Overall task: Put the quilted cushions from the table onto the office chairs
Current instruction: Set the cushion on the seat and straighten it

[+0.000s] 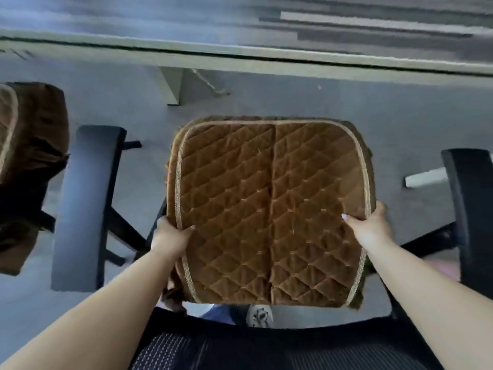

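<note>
A brown quilted cushion (269, 209) with a tan braided border lies flat over the seat of a black office chair, between its left armrest (88, 204) and right armrest (472, 209). My left hand (170, 236) grips the cushion's left edge, thumb on top. My right hand (370, 225) grips its right edge. The seat itself is hidden under the cushion. The chair's mesh backrest (266, 345) is right below me. A second brown cushion (29, 161) lies on the neighbouring chair at the far left.
A pale table edge (240, 57) runs across the top, with a table leg (170, 86) below it. Grey floor (373, 124) lies in front of the chair. Black chair base legs (125, 231) stick out on both sides.
</note>
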Demonstrator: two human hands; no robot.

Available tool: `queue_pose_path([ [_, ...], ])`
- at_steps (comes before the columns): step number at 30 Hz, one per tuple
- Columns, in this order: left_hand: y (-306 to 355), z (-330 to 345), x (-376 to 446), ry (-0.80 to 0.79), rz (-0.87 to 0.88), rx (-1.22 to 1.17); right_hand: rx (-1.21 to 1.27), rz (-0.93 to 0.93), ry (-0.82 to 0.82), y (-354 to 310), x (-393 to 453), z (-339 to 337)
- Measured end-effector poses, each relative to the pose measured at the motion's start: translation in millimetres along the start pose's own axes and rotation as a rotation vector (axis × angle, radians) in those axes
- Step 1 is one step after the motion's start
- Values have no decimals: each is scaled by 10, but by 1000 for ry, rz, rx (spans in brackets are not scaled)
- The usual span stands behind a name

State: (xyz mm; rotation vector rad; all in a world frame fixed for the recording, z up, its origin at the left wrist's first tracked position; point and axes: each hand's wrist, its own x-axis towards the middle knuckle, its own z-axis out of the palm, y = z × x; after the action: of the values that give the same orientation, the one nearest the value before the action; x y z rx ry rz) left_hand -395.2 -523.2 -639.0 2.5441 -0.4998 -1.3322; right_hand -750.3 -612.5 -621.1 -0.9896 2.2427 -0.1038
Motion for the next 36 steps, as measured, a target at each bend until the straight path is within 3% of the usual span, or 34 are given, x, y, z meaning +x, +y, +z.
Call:
queue_pose_path([
  [6,-39,122,150,51,-32,129,12,5,20,196,51,155],
  [17,-72,255,-6,126,-14,156,-66,19,96,283,-13,203],
  [19,-10,258,-158,185,108,193,-143,-77,149,257,-61,180],
  [22,170,308,-280,290,533,403,-217,-395,124,21,-147,200],
  [24,389,404,-222,239,705,548,-331,-545,-2,-244,-158,317],
  [27,791,599,-80,118,779,710,-530,-674,-130,-640,-107,595],
  [31,1084,823,224,-29,652,854,-688,-613,-179,-887,49,939],
  [36,1161,887,271,-23,623,914,-698,-598,-166,-918,82,1006],
])
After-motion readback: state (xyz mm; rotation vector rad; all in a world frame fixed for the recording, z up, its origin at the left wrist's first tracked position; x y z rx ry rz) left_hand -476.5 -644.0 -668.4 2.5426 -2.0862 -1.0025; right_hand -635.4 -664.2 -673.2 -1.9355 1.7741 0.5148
